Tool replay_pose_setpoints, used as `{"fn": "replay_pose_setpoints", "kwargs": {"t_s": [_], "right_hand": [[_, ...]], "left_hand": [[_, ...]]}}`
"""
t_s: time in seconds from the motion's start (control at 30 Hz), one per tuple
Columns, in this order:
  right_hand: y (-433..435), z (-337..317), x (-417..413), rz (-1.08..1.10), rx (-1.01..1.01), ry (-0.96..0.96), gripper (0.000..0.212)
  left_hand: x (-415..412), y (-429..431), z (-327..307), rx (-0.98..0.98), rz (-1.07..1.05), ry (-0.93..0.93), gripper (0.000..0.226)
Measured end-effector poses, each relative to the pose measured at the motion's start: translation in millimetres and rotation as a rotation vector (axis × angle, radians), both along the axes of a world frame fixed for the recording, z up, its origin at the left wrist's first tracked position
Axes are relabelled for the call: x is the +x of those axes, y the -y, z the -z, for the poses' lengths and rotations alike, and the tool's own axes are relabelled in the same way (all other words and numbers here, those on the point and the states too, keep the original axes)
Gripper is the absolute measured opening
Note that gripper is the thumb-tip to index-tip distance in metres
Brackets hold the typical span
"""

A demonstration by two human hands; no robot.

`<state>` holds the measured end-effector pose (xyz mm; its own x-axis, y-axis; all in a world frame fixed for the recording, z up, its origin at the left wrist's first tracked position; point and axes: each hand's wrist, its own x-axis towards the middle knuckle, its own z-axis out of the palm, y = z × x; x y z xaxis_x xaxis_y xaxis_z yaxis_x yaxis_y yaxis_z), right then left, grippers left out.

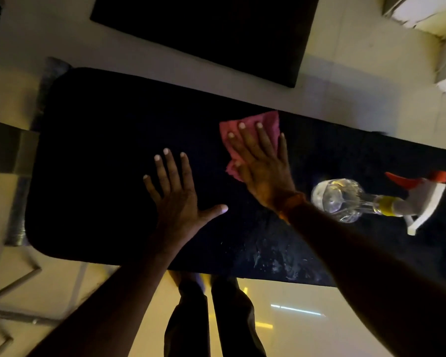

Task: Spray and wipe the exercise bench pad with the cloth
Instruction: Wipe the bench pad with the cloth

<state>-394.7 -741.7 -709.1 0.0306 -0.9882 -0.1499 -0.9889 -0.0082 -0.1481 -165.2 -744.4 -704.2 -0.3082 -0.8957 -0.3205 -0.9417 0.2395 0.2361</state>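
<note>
Cloth (267, 120) sits near the far edge of the pad (101, 150), our right hand (263, 167) flat on it, fingers straight, pressing. Our left hand (177, 199) rests spread on bare pad just beside it. Bottle (341, 199) lies on its side on the pad, right of our right hand.

Pink cloth (252, 135), black bench pad (108, 150), clear red-nozzled spray bottle (345, 199).
</note>
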Motion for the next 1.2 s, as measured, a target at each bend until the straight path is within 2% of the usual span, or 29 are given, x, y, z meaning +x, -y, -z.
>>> {"fn": "replay_pose_setpoints", "kwargs": {"t_s": [0.03, 0.07, 0.13, 0.17, 0.2, 0.27, 0.33, 0.47, 0.5, 0.7, 0.83, 0.93, 1.0, 1.1, 1.2], "right_hand": [[2, -1, -17, 0.010, -0.001, -0.028, 0.061], [7, 0, -29, 0.122, -0.011, -0.031, 0.061], [16, -4, -28, 0.495, 0.015, 0.037, 0.059], [16, -6, -16, 0.600, 0.018, 0.070, 0.059], [12, -8, -2, 0.596, 0.008, 0.086, 0.060], [-9, -8, 13, 0.367, 0.004, 0.070, 0.061], [-14, -7, -6, 0.281, 0.027, 0.054, 0.060], [33, -5, -40, 0.712, 0.044, 0.131, 0.058], [36, -5, -37, 0.756, 0.037, 0.164, 0.058], [-50, -6, 9, 0.552, 0.029, 0.087, 0.058], [-27, -2, -7, 0.656, 0.024, 0.080, 0.059], [-50, -1, 25, 0.724, 0.006, 0.126, 0.059], [-78, -3, 40, 0.642, 0.021, 0.109, 0.060], [-88, -6, 19, 0.509, 0.035, 0.070, 0.060], [-78, -6, 33, 0.688, 0.036, 0.102, 0.059]], "left_hand": [[0, 1, -1, -0.001, 0.038, -0.011, 0.138], [-2, 1, -2, 0.002, 0.103, -0.025, 0.131], [-14, 2, -3, 0.007, 0.251, -0.058, 0.120], [-22, 2, -4, 0.026, 0.292, -0.063, 0.122], [-30, 0, -5, 0.055, 0.301, -0.055, 0.127], [-41, -3, -5, 0.092, 0.270, -0.013, 0.140], [-45, -5, -2, 0.096, 0.260, 0.019, 0.148], [-45, -2, 3, 0.096, 0.272, 0.037, 0.151], [-45, -2, 4, 0.094, 0.274, 0.040, 0.151], [-43, -4, 9, 0.061, 0.283, 0.006, 0.150], [-43, -4, 13, 0.027, 0.316, 0.010, 0.150], [-42, -3, 8, 0.050, 0.310, 0.017, 0.150], [-40, -1, 4, 0.075, 0.319, 0.029, 0.151], [-28, 0, -1, 0.078, 0.356, -0.024, 0.147], [-9, -5, -3, 0.050, 0.413, -0.092, 0.137]]}}
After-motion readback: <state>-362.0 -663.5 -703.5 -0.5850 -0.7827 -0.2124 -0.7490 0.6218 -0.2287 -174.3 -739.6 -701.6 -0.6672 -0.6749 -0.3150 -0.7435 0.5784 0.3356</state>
